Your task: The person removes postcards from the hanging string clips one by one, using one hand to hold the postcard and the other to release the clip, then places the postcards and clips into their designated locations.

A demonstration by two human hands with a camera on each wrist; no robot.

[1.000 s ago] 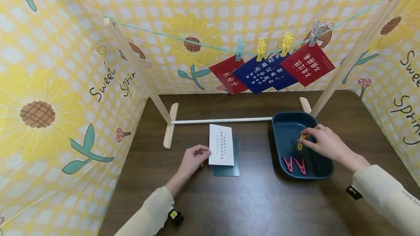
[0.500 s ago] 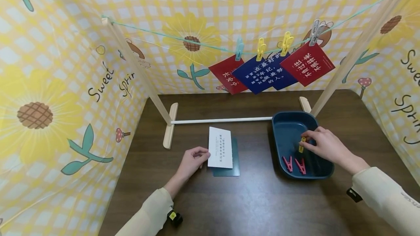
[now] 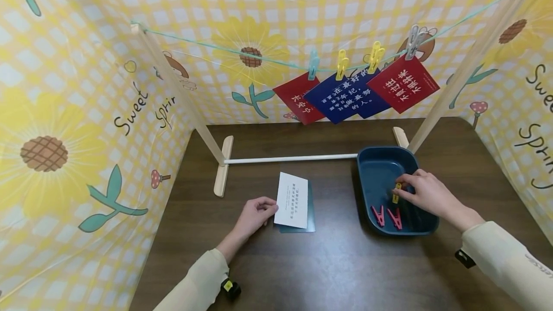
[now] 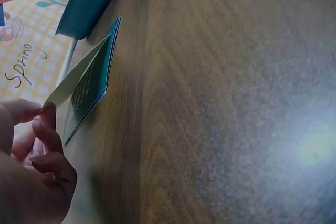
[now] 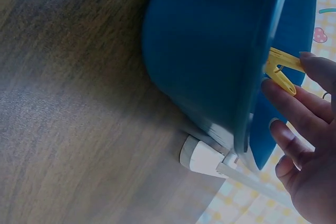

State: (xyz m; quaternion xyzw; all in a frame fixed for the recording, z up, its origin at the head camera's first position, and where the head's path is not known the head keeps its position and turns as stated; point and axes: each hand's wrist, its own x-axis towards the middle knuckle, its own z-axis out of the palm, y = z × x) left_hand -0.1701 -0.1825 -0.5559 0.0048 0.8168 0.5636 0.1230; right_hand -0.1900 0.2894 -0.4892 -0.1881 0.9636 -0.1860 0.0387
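At its left edge, a white card (image 3: 292, 200) with printed characters is pinched by my left hand (image 3: 254, 216). In the left wrist view the card (image 4: 79, 74) tilts up off a teal card (image 4: 97, 82) that lies on the table. Over the dark blue basin (image 3: 364, 176), my right hand (image 3: 427, 195) pinches a yellow clothespin (image 3: 396, 193). The right wrist view shows this clothespin (image 5: 281, 66) between thumb and fingers, above the basin's rim. Two pink clothespins, one on the left (image 3: 378, 216) and one on the right (image 3: 395, 218), lie in the basin.
A green string (image 3: 207, 44) spans two wooden posts, the left (image 3: 181, 95) and the right (image 3: 471, 71). Clothespins hold red cards (image 3: 404, 84) and blue cards (image 3: 341, 97) on it. A white rod (image 3: 289, 159) crosses low behind the cards on the table.
The white card, still pinched by my left hand, has come slightly nearer and covers more of the teal card. The right hand stays over the basin with the yellow clothespin.
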